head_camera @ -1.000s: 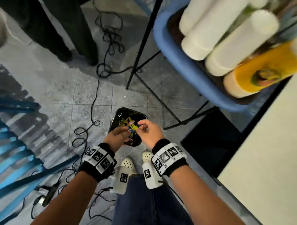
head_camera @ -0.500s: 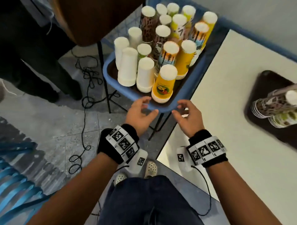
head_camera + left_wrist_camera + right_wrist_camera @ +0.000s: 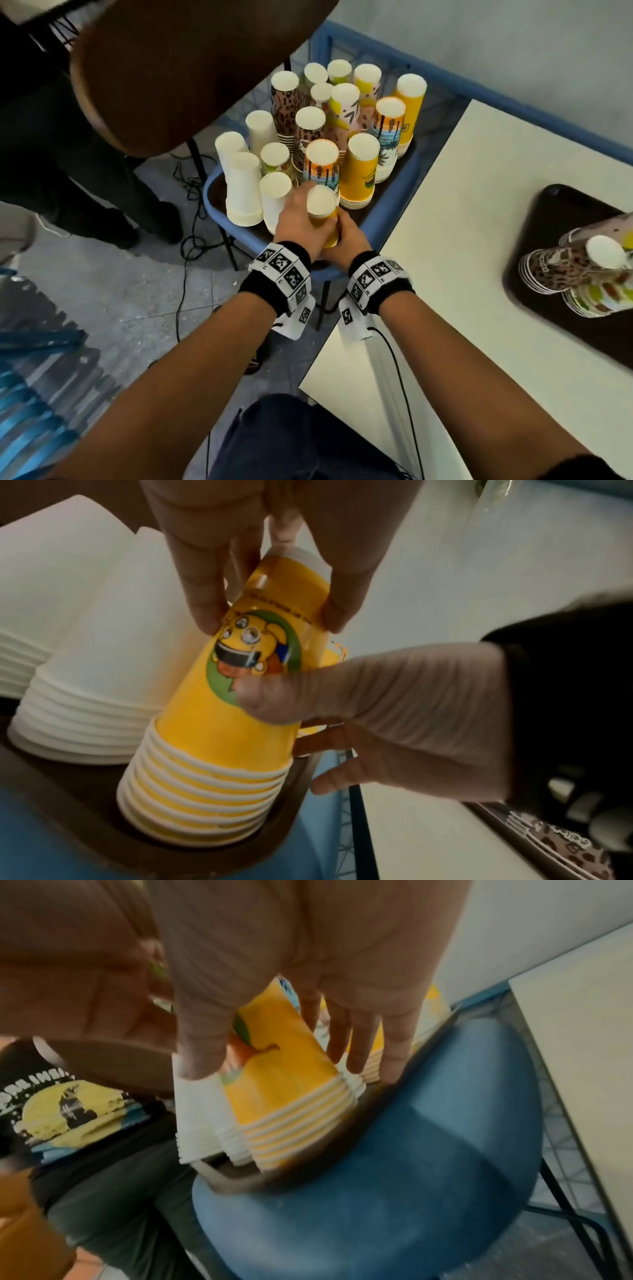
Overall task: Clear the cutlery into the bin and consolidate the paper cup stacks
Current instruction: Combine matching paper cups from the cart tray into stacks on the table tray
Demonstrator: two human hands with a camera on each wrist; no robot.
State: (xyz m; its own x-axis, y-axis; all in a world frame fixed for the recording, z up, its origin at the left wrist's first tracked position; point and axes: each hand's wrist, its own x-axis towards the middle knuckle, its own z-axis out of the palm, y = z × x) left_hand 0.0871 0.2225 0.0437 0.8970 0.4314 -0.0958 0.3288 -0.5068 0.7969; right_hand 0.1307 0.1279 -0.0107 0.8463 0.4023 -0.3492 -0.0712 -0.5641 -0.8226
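Observation:
A stack of yellow paper cups (image 3: 322,210) with a cartoon print stands upside down and tilted at the near edge of a brown tray (image 3: 68,791). My left hand (image 3: 299,221) grips its upper part, with fingers (image 3: 202,593) on one side and the thumb on the other. My right hand (image 3: 344,234) holds the same stack (image 3: 284,1085) lower down, thumb across the print and fingers (image 3: 356,1042) behind it. Its lowest rims touch the tray. No cutlery or bin shows.
The tray sits on a blue chair (image 3: 428,1164) and carries several more stacks, white ones (image 3: 241,192) on the left and printed ones behind. A white table (image 3: 462,274) to the right bears a dark tray (image 3: 555,222) with leopard-print cups (image 3: 555,267). A person stands at left; cables cross the floor.
A second ago both hands were down over a black bin on the floor. They rose to the chair tray with fingers spread and now both grip the yellow stack.

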